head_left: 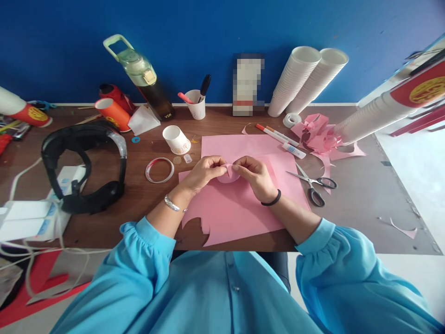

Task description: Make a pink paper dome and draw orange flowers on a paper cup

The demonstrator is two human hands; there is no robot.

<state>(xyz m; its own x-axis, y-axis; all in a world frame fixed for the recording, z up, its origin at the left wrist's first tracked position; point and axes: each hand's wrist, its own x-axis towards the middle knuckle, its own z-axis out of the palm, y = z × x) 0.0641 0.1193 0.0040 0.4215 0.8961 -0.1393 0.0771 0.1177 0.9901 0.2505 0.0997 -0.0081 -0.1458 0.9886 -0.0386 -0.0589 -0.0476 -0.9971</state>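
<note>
Brown tabletop [146,232] is carrying pink sheets [243,215]. Left hand [206,173] and right hand [256,175] are pinching a paper piece [227,178] between fingers [212,161]; any uneven pulling would be risking tears.

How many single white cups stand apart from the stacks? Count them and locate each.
2. The pen cup stands by the blue wall, holding a black marker and a red pen; the front cup stands nearer, beyond the left hand. Others may be hidden.
</note>
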